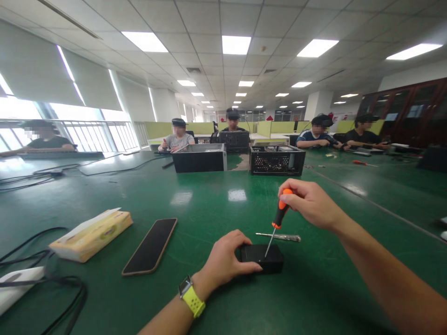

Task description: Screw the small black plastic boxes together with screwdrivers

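My left hand, with a yellow-strapped watch on the wrist, grips the left end of a small black box lying on the green table. My right hand is closed round the orange-and-black handle of a screwdriver. The screwdriver stands tilted, its metal tip resting on the top of the black box. Just behind the box lies a thin metal tool, flat on the table.
A black phone lies face up left of the box, beside a tan tissue box. Black cables and a white power strip sit at the left edge. Two open computer cases stand further back. Several people sit at the far side.
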Demonstrator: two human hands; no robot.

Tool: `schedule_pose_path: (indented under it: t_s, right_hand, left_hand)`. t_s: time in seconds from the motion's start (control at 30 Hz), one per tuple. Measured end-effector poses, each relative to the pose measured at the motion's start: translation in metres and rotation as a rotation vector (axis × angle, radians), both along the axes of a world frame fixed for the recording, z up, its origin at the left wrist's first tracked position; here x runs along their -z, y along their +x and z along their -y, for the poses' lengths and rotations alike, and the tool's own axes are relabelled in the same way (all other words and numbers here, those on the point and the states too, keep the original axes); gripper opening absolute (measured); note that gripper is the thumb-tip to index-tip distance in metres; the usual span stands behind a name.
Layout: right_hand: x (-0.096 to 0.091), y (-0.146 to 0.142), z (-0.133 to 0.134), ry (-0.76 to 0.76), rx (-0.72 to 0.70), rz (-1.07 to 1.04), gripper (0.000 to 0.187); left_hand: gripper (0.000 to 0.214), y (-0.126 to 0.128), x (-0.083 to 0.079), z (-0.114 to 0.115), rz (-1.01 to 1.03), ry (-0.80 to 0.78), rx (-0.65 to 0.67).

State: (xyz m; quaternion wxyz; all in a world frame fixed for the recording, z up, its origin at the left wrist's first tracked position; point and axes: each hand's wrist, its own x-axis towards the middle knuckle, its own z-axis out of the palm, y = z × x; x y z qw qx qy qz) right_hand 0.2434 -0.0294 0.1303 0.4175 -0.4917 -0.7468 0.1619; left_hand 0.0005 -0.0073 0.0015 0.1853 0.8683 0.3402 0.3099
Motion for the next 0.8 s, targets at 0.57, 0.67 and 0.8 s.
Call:
schedule_pose_path:
  t_s: [0.57,0.67,0.8]
  right_hand:
    - [0.0073,-0.0111,-0.0022,0.027,-0.008,0.186,0.015]
    - [0.0058,-0.0116,-0.0006,0.047,-0.020,0.199,0.014]
    - [0.0047,-0.0114,0.0002,0.055,-0.032,0.205,0.013]
  left_hand:
    - [0.042,0.0000,-0.0005,0.0010,-0.002,0.024,-0.003]
    - [0.043,0.0001,0.0004,0.0014,-0.004,0.028,-0.002]
    - [0.042,0.0005,0.0004,0.0016,-0.004,0.032,-0.002]
